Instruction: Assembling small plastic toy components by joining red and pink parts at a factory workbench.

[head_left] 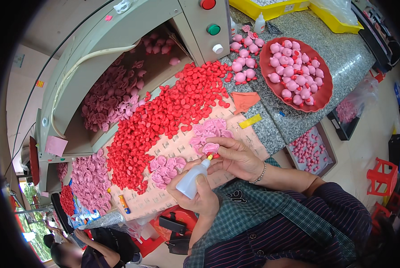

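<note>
My left hand (pixel 200 196) is closed around a white squeeze bottle (pixel 192 182), tilted with its yellow tip up toward my other hand. My right hand (pixel 238 158) pinches a pink petal-like piece (pixel 210 148). A small red piece (pixel 215 156) shows at its fingertips, right beside the bottle tip; whether tip and piece touch, I cannot tell. Just beyond my fingers lies a small heap of similar pink pieces (pixel 211 129), and a second pink heap (pixel 166 169) is left of it. A broad pile of red bean-shaped pieces (pixel 164 114) covers the board's far side.
A grey machine (pixel 70 102) with pink pieces inside its opening stands behind. A red scalloped dish (pixel 271 82) of pink figures is at the far right. An orange tube (pixel 124 204) lies at the board's left edge. Another person (pixel 97 248) is at lower left.
</note>
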`<state>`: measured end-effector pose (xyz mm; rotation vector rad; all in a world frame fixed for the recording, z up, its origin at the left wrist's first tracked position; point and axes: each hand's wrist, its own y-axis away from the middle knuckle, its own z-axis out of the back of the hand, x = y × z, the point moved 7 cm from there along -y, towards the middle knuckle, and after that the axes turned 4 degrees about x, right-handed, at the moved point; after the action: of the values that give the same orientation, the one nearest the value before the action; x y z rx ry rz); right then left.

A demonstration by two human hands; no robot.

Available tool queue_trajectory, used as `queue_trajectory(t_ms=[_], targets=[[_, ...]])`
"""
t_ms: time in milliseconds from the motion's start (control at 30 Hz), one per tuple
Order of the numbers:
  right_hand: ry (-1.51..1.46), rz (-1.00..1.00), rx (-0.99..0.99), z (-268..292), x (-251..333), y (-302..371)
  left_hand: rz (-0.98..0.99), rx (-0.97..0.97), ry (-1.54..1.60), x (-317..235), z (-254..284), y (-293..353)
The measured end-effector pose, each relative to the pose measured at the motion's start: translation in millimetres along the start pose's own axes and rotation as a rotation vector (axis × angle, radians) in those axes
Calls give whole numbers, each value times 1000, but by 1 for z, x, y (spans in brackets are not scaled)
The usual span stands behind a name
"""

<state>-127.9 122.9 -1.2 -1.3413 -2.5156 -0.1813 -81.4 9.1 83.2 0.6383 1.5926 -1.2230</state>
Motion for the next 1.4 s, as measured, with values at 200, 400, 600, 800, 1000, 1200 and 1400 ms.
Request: queue_trajectory(t_ms=[200,400,600,800,1000,1200,1400], targets=[[5,0,-4,-2,1,0,-27,18,-20,-1,-1,0],[1,0,-13,1,0,0,-20,30,-39,-2,0,1],[14,13,-7,-1,1,1,-30,38,-42,-3,1,1],[90,61,-31,-3,2,0,-37,25,1,1,3,3],[82,53,-28,-7,4,-1,-43,21,-12,2,4,3],[89,50,11,-4,3,-1,-49,30,9,2,3,3],[76,61,-5,-2,1,-1,-16,23,-17,1,3,3]])
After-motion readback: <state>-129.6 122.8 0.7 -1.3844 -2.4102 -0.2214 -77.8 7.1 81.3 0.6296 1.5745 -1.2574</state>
